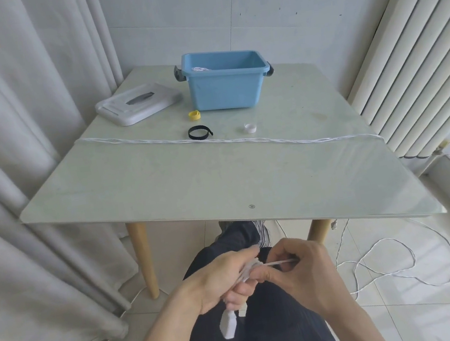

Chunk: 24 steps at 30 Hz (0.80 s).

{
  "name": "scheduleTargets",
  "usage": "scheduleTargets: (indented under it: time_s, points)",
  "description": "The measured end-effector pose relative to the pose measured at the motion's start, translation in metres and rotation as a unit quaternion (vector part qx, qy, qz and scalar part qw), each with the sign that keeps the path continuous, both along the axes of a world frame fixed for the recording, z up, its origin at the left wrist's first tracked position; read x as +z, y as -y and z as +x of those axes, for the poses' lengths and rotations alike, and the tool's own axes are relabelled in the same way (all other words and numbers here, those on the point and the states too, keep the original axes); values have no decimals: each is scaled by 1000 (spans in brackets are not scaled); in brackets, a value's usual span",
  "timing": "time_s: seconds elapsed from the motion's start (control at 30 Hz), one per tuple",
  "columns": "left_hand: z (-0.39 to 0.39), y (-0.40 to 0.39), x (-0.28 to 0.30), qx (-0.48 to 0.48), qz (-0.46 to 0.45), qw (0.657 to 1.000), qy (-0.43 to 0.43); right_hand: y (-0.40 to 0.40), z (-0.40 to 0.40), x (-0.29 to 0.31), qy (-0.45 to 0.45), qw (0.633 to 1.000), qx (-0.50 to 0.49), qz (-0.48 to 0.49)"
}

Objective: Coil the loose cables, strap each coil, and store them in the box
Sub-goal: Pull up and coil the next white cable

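- Winding the white cable [276, 263] over the lap, below the surface [219, 176]: left hand [218, 280] grips the coil.
- Right hand [302, 269] pinches the feed strand; keep loops even, tension light.

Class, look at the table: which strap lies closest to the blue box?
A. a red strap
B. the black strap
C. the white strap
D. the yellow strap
D: the yellow strap lies just in front of the blue box, while the black strap and the white strap lie farther toward the person.
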<state>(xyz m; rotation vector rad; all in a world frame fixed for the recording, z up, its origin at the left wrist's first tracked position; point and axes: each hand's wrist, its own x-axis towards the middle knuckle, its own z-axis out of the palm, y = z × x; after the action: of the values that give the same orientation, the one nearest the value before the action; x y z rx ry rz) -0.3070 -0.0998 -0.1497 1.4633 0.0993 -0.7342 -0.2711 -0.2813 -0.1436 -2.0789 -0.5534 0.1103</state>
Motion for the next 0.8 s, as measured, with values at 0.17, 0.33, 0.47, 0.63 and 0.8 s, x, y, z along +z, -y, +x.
scheduleTargets:
  time_s: [0.17, 0.33, 0.47, 0.63, 0.8]
  points:
    - [-1, 9, -13, 138, -36, 989, -36, -3, -2, 8, -39, 997, 63, -7]
    - [3, 17, -20, 126, -59, 989, -57, -3, -7, 21, -127, 979, 161, 22]
    - [-2, 19, -10, 30, -95, 994, -40, -5, -4, 23, -141, 981, 112, 66]
    - [-2, 15, 3, 6, -137, 989, -55, 5, 11, 15, -113, 991, 46, 62]
    - [-5, 4, -3, 88, -206, 973, -49, 7, 13, -1, -97, 995, 15, 23]
